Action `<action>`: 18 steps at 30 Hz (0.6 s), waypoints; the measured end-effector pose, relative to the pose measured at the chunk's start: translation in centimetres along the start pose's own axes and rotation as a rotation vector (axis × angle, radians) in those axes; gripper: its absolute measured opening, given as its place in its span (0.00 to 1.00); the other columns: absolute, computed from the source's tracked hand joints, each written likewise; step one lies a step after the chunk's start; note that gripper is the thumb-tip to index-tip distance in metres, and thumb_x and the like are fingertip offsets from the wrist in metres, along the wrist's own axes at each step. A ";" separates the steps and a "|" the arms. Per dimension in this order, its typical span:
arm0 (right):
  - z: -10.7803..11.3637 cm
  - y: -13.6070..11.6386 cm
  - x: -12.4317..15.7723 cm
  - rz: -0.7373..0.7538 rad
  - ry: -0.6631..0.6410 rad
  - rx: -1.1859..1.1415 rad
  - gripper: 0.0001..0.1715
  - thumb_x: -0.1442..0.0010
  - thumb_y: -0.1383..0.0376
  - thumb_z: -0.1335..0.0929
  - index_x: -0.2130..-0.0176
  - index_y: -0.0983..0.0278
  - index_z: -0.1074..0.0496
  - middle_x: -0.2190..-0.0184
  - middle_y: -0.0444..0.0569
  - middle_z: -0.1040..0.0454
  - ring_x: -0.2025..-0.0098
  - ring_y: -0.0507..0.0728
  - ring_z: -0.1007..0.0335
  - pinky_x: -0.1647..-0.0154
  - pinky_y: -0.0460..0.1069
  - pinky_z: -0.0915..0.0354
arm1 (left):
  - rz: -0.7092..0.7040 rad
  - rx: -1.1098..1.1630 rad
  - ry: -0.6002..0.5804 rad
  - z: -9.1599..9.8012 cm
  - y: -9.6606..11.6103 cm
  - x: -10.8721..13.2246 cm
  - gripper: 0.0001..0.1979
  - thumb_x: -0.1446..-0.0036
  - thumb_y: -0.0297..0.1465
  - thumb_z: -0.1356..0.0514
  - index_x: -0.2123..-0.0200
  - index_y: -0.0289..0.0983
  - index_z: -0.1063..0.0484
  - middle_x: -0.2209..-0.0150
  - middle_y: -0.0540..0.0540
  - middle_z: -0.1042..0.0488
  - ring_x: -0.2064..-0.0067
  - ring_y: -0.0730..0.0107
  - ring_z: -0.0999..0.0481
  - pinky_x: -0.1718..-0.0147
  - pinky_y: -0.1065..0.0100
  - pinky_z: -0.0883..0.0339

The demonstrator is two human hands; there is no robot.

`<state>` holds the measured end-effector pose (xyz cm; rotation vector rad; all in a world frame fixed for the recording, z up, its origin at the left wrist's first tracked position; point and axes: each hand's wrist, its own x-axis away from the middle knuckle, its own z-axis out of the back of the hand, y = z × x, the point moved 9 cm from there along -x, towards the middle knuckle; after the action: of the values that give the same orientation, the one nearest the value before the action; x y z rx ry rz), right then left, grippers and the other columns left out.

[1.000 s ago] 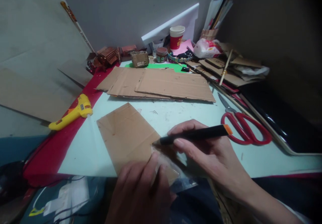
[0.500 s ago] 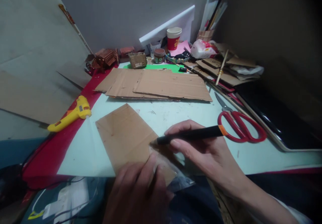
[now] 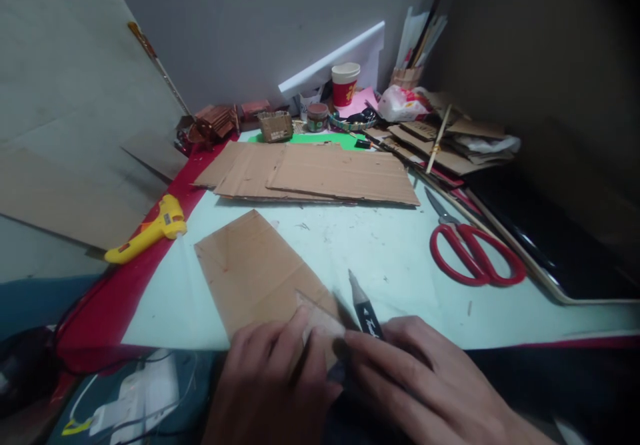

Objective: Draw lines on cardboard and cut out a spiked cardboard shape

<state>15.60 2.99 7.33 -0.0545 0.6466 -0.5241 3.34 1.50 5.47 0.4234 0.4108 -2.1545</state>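
A brown cardboard piece (image 3: 250,271) lies on the pale mat near the front edge. My left hand (image 3: 273,385) presses its fingers flat on the piece's near corner, beside a clear thin strip (image 3: 320,315) that crosses that corner. My right hand (image 3: 425,385) is closed around a black marker (image 3: 364,308). The marker's tip points up and away, just off the cardboard's right edge. Both hands sit close together at the bottom of the view.
Red scissors (image 3: 473,251) lie at the right. A yellow glue gun (image 3: 147,230) rests on the red strip at left. Larger cardboard sheets (image 3: 330,171) lie behind. A red cup (image 3: 344,85), a jar (image 3: 317,117), scrap cardboard and sticks crowd the back.
My right hand drew back toward me and turned the marker. It lay level with its tip on the cardboard before; now it points away, tip off the cardboard. My left hand stayed put.
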 end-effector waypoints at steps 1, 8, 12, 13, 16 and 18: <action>-0.2 -0.2 0.0 0.018 -0.002 0.026 0.23 0.27 0.74 0.45 0.52 0.66 0.23 0.49 0.51 0.18 0.60 0.60 0.22 0.59 0.53 0.24 | 0.017 -0.008 -0.019 -0.1 -0.1 -0.1 0.12 0.30 0.35 0.47 0.52 0.36 0.27 0.53 0.41 0.19 0.63 0.59 0.23 0.63 0.56 0.35; 0.8 -0.1 1.5 0.075 0.150 0.114 0.22 0.28 0.75 0.44 0.57 0.66 0.23 0.52 0.51 0.16 0.61 0.62 0.22 0.60 0.55 0.28 | 0.054 -0.084 0.006 0.0 -0.3 1.0 0.16 0.31 0.40 0.47 0.49 0.37 0.28 0.50 0.37 0.20 0.56 0.57 0.23 0.59 0.57 0.34; 1.2 2.1 4.8 -0.078 0.123 0.145 0.19 0.28 0.70 0.40 0.45 0.65 0.25 0.47 0.54 0.19 0.49 0.64 0.24 0.47 0.56 0.29 | 0.061 -0.092 0.096 0.6 -0.2 2.1 0.09 0.33 0.34 0.43 0.56 0.35 0.28 0.52 0.33 0.21 0.55 0.53 0.24 0.58 0.55 0.33; 1.2 2.8 5.5 -0.133 0.111 0.147 0.19 0.29 0.70 0.38 0.44 0.64 0.26 0.46 0.54 0.21 0.46 0.64 0.25 0.44 0.55 0.31 | 0.074 -0.079 0.113 0.7 -0.2 2.2 0.06 0.34 0.31 0.42 0.58 0.36 0.28 0.52 0.34 0.21 0.55 0.53 0.24 0.57 0.54 0.33; 1.9 3.6 6.7 -0.219 0.184 0.134 0.20 0.33 0.73 0.35 0.44 0.63 0.27 0.46 0.56 0.22 0.46 0.64 0.25 0.44 0.54 0.31 | 0.125 -0.045 0.139 1.1 0.0 2.2 0.06 0.39 0.22 0.41 0.62 0.39 0.29 0.55 0.39 0.19 0.57 0.55 0.24 0.57 0.55 0.33; 2.4 3.4 7.0 -0.239 0.275 0.113 0.19 0.32 0.73 0.37 0.45 0.62 0.26 0.47 0.56 0.22 0.48 0.63 0.25 0.46 0.53 0.30 | 0.175 -0.021 0.164 1.5 0.0 2.2 0.10 0.41 0.19 0.41 0.62 0.39 0.29 0.57 0.41 0.18 0.58 0.56 0.25 0.56 0.53 0.33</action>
<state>23.23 2.32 4.63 0.0483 0.8839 -0.8070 1.90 -0.67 5.86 0.6041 0.4692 -1.9514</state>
